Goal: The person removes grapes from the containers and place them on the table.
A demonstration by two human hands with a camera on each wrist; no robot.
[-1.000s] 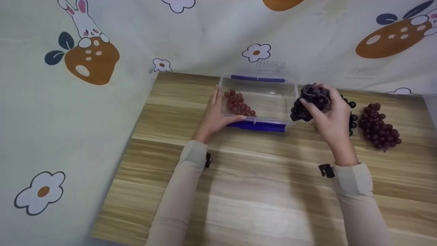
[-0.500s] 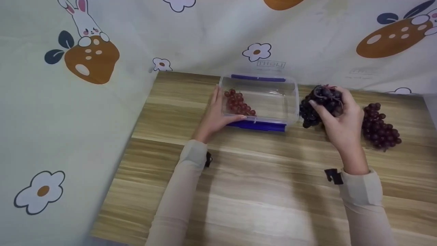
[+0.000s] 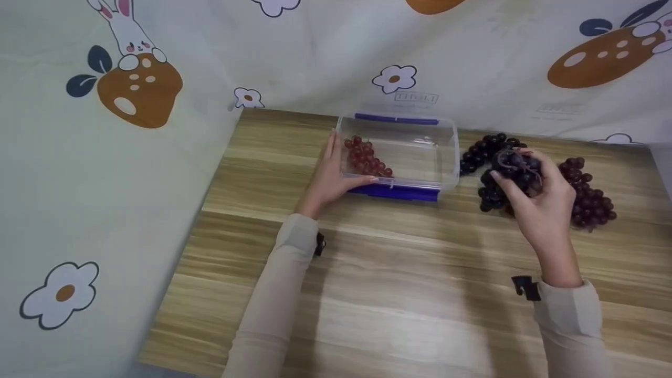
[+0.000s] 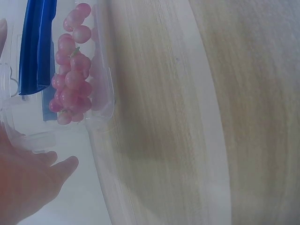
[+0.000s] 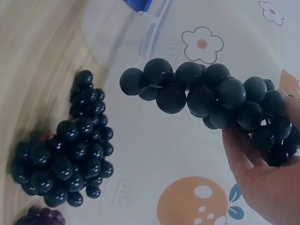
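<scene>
My left hand (image 3: 328, 181) rests against the left end of a clear plastic food box (image 3: 450, 157) with blue clips, its thumb along the near rim and its fingers straight along the side wall. Inside the box, at the left, lies a small bunch of red grapes (image 3: 365, 157), also visible through the wall in the left wrist view. Right of the box, my right hand (image 3: 551, 210) grips a bunch of black grapes (image 3: 493, 194) above the table, stem upward. The right wrist view shows the held bunch (image 5: 215, 96) hanging past the fingers.
Another bunch of black grapes (image 3: 475, 156) lies on the wooden table (image 3: 399, 283) just right of the box. Farther right is a bunch of dark red grapes (image 3: 593, 205), partly behind my right hand. A printed curtain (image 3: 315, 58) borders the back and left.
My right hand has moved right and toward me with the black grapes, away from the box. The black bunch lying behind it has come into view. My left hand and the box stay put.
</scene>
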